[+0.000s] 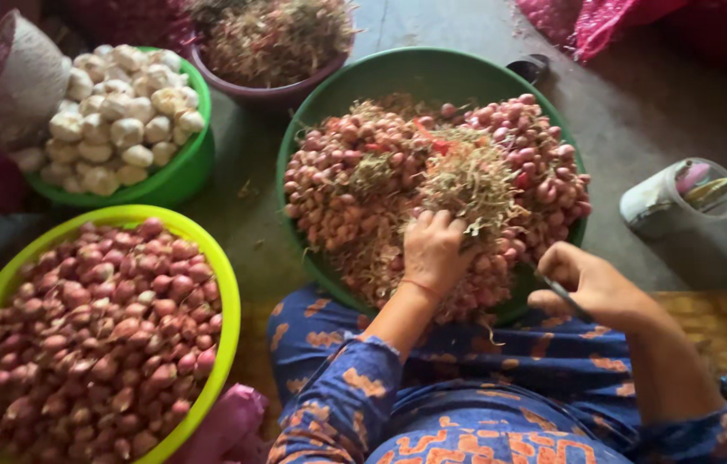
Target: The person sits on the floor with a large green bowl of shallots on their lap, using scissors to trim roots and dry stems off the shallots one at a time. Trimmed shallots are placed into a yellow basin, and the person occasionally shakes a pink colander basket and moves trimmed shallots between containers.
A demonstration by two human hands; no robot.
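Left hand (434, 251): palm down, fingers curled into the pile of small red shallots (346, 189) and gripping a clump of dry stringy roots and stalks (466, 180) that lies on top, just ahead of the fingertips. The shallots fill a large dark green basin (432, 64) directly in front of both hands, its near rim against the person's lap.

Right hand (591, 279): closed around a thin dark metal tool (563, 296), blade or scissors, cannot tell which. It hovers at the basin's near right rim, just beside the left hand, not touching the shallots.

Surroundings: 1 lime-green basin (208, 249) of trimmed shallots to the left of the left hand. Beyond it, 1 green bowl (187, 172) of white garlic bulbs (118, 116). Ahead of the left hand, past the dark green basin, 1 purple bowl (269, 90) of dry trimmings. A white container (660, 202) holding utensils lies to the right of the right hand.
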